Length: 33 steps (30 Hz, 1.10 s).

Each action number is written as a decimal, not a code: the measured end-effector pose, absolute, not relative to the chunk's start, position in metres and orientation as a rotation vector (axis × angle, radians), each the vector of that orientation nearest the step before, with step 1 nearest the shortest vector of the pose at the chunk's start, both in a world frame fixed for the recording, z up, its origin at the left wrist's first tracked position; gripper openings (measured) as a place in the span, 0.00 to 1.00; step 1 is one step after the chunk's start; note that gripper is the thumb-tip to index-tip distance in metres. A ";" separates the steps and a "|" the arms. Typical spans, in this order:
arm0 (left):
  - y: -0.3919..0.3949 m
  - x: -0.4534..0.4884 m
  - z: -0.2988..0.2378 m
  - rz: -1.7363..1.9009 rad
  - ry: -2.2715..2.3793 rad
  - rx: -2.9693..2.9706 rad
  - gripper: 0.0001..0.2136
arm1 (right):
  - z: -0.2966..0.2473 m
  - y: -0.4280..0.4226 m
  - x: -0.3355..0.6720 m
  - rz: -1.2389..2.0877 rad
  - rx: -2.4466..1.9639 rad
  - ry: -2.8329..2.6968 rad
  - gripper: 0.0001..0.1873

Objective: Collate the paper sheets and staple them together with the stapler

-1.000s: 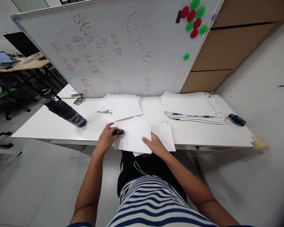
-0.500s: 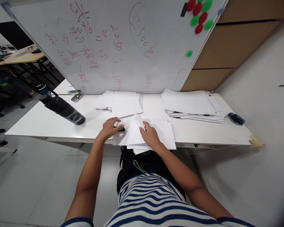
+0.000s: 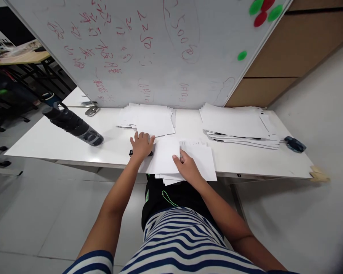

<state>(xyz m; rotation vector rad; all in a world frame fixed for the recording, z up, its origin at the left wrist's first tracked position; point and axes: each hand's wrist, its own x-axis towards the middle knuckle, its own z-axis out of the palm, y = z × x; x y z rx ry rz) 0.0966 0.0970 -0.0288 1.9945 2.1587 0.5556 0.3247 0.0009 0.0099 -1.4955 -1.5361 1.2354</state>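
Note:
My left hand is over a small black object, probably a stapler, at the front of the desk. Its fingers are spread, and the hand hides most of the object, so I cannot tell how firmly it presses. My right hand pinches the right edge of a white sheet of paper, thumb on top and fingers curled at the edge. Beneath that sheet lie more papers, some sticking out past the desk's front edge.
A paper stack lies behind my left hand, and a thicker stack is to the right. A dark bottle stands at left near a computer mouse. A dark blue object sits far right. The whiteboard rises behind the desk.
My left hand has moved right and slightly away from me, over the black object, and its fingers have spread. My right hand still holds the sheet, which now lies flatter. The view has shifted slightly.

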 end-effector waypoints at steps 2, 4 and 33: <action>0.097 0.098 -0.031 0.552 2.174 2.035 0.23 | 0.008 -0.004 0.326 1.266 -1.489 -1.541 0.30; 0.097 0.100 -0.032 0.535 2.186 2.081 0.22 | 0.007 -0.009 0.327 1.306 -1.483 -1.536 0.30; 0.070 0.069 -0.020 1.344 1.814 1.737 0.22 | 0.032 -0.006 0.335 1.321 -1.412 -1.505 0.18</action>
